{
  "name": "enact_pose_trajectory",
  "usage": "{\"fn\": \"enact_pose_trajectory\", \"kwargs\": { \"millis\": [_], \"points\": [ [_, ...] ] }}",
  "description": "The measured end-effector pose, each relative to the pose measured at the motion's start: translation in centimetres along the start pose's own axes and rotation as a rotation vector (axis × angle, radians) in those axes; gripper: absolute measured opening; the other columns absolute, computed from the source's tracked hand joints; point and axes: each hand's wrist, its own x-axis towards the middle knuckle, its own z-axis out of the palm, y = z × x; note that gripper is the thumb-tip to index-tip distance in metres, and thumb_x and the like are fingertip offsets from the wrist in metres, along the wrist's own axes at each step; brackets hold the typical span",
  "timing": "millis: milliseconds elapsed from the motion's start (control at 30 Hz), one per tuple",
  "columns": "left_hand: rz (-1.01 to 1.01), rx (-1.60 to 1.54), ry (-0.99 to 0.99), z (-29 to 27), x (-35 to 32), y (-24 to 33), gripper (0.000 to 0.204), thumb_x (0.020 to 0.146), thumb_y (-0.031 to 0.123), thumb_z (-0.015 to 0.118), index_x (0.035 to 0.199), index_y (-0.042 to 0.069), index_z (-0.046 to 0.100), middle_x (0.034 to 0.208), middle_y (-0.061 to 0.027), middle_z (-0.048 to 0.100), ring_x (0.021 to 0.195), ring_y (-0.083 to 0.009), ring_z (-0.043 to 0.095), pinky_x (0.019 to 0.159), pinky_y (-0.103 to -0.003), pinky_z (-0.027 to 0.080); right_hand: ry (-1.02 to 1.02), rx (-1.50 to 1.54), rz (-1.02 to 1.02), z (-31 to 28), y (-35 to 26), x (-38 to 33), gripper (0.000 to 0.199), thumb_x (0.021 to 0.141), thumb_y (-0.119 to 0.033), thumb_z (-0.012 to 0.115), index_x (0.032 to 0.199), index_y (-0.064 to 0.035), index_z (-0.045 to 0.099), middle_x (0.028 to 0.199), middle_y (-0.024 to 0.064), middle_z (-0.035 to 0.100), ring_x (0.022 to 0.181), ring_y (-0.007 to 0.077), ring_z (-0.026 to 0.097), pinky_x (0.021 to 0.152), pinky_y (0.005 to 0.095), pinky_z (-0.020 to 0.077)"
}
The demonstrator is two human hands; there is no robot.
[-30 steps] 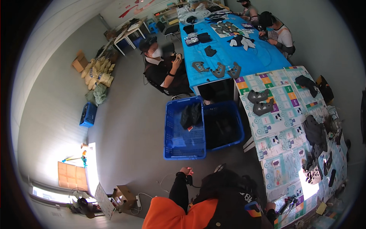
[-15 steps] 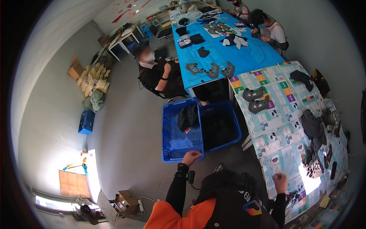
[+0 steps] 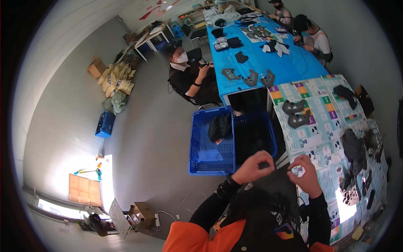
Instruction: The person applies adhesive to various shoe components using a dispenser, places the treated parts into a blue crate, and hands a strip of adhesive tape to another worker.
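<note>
Blue perforated crate [image 3: 210,157] stands near the curled left hand [image 3: 252,167].

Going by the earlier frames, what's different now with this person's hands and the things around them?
The left hand has moved right, and the right hand forward and slightly left; they now face each other, fingers curled. No grasp or release is clear. The blue crate, its dark bundle and the grey curved pieces stayed put.
</note>
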Motion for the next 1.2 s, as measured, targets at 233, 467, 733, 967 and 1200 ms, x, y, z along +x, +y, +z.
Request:
{"fn": "enact_pose_trajectory", "kwargs": {
  "millis": [233, 467, 733, 967, 1200],
  "points": [
    [-0.037, -0.180, -0.098, -3.2, -2.1, -0.4, 0.004, 0.093, 0.004, 0.069, 0.094, 0.003, 0.066, 0.110, -0.0061, 0.062, 0.110, -0.0183, 0.058, 0.101, -0.032, 0.043, -0.061, 0.629, 0.314, -0.8, 3.5, 0.1, 0.013, 0.081, 0.008, 0.068, 0.090, 0.0003, 0.061, 0.100, 0.0046, 0.057, 0.099, 0.0143, 0.057, 0.092, 0.0289, 0.0443],
    [-0.194, -0.268, -0.095, -2.4, -2.8, -2.2, 0.006, 0.098, 0.008, 0.068, 0.101, 0.003, 0.067, 0.112, -0.0037, 0.062, 0.108, -0.0134, 0.059, 0.099, -0.029, 0.045, -0.097, 0.615, 0.375, -1.9, 4.7, -2.6, 0.009, 0.088, 0.004, 0.068, 0.093, -0.0015, 0.064, 0.099, 0.0024, 0.061, 0.093, 0.0104, 0.058, 0.086, 0.0258, 0.0461],
    [-0.344, -0.018, 0.149, -4.4, -4.3, -6.8, 0.017, 0.101, 0.012, 0.065, 0.112, 0.003, 0.075, 0.103, -0.0041, 0.074, 0.092, -0.0126, 0.068, 0.084, -0.028, 0.054, -0.077, -0.100, 0.564, 1.3, 17.3, -12.9, 0.036, 0.093, -0.036, 0.072, 0.099, -0.0012, 0.074, 0.086, 0.0149, 0.074, 0.081, 0.0246, 0.072, 0.075, 0.0383, 0.0555],
    [-0.077, 0.284, 0.325, -6.7, 0.0, -8.1, 0.046, 0.105, 0.004, 0.049, 0.151, 0.004, 0.049, 0.155, -0.0097, 0.046, 0.112, -0.0196, 0.059, 0.091, -0.032, 0.051, 0.231, -0.117, 0.778, -0.1, 19.9, -20.2, 0.031, 0.088, -0.033, 0.068, 0.093, -0.0030, 0.074, 0.084, 0.0156, 0.074, 0.079, 0.0302, 0.072, 0.074, 0.0424, 0.0553],
    [-0.776, -0.250, -0.213, -7.0, -3.0, -24.1, 0.053, 0.110, 0.041, 0.048, 0.106, -0.004, 0.073, 0.099, -0.0157, 0.075, 0.097, -0.0256, 0.070, 0.089, -0.038, 0.054, 0.401, 0.119, 1.009, -2.4, 25.0, -28.3, 0.030, 0.087, -0.029, 0.069, 0.088, 0.0008, 0.075, 0.076, 0.0111, 0.075, 0.070, 0.0237, 0.072, 0.069, 0.0376, 0.0560]
  ]
}}
